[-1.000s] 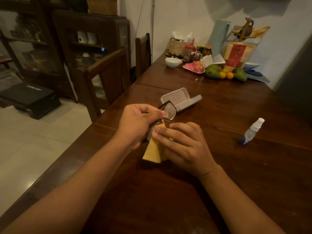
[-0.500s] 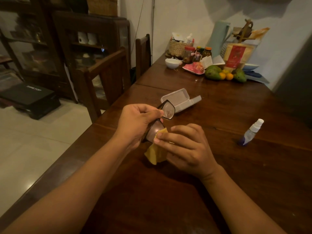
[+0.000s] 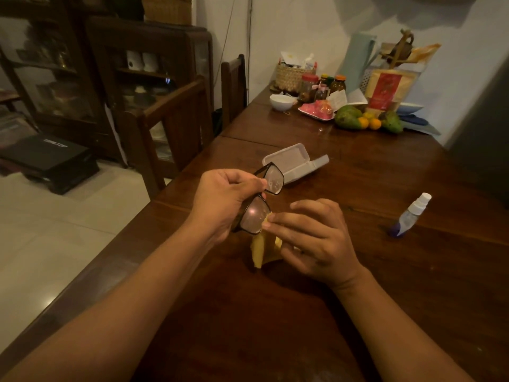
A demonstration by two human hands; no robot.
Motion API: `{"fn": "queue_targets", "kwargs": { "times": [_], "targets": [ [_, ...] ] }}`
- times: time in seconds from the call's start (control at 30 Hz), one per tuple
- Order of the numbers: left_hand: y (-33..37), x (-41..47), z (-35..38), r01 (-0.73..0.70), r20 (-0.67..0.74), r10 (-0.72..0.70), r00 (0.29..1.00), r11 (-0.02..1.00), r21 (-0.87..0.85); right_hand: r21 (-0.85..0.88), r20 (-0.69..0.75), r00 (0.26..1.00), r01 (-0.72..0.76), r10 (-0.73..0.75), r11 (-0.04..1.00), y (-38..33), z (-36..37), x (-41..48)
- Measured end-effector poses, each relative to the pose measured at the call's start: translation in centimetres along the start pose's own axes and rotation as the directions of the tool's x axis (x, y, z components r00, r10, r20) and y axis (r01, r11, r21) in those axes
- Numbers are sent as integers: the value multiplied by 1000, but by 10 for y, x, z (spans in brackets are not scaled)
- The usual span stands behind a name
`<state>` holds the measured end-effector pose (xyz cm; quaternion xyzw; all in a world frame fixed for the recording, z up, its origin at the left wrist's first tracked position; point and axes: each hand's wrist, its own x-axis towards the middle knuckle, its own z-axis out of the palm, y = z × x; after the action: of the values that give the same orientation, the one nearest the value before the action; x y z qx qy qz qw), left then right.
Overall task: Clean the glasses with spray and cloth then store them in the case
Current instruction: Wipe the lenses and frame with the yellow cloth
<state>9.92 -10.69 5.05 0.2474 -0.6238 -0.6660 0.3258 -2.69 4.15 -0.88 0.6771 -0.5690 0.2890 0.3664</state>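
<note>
I am holding the glasses (image 3: pixel 260 201) in my left hand (image 3: pixel 225 199), its fingers curled shut around the dark frame near the middle, so that one lens is standing up above my knuckles and the other is hanging just below them, facing me. My right hand (image 3: pixel 314 241) is pinching the yellow cloth (image 3: pixel 261 250) between thumb and forefinger, pressing a corner of it against the edge of the lower lens, while my other fingers are fanning out loosely above. The rest of the cloth is drooping under my right palm toward the tabletop (image 3: pixel 275 326). Both hands are hovering close together over the dark wood, almost touching at the lens. The case (image 3: pixel 296 164) is lying open just beyond my left hand, its pale lid tipped back, and the upper lens is overlapping it from where I am looking. The spray bottle (image 3: pixel 410 215) is lying tilted on the tabletop well off to the right of my right hand, white cap pointing away from me. Far past both hands, at the wall end, a small white bowl (image 3: pixel 281 102) and some fruit (image 3: pixel 366 121) are sitting among jars and packets.
</note>
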Motion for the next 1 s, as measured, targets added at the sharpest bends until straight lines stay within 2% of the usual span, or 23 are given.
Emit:
{"fn": "queue_targets", "kwargs": {
  "times": [0.1,0.27,0.47,0.67,0.87,1.0],
  "targets": [
    [-1,0,2,11,18,-11,1000,1000,-14,5,1,1000,-11,11,1000,-4,1,4],
    [0,-2,2,7,16,-7,1000,1000,-2,0,-5,997,75,-75,997,-9,5,6],
    [1,-3,3,6,54,-8,999,1000,28,-57,-40,999,16,-19,998,2,3,2],
    [3,-6,4,-17,118,10,993,998,62,58,-97,992,-70,75,996,3,4,3],
    [1,-6,3,-56,176,33,984,990,131,101,-220,934,-265,281,959,17,0,2],
    [0,-7,3,-57,207,29,978,989,133,98,-137,933,-321,332,942,13,6,2]
  ]
}}
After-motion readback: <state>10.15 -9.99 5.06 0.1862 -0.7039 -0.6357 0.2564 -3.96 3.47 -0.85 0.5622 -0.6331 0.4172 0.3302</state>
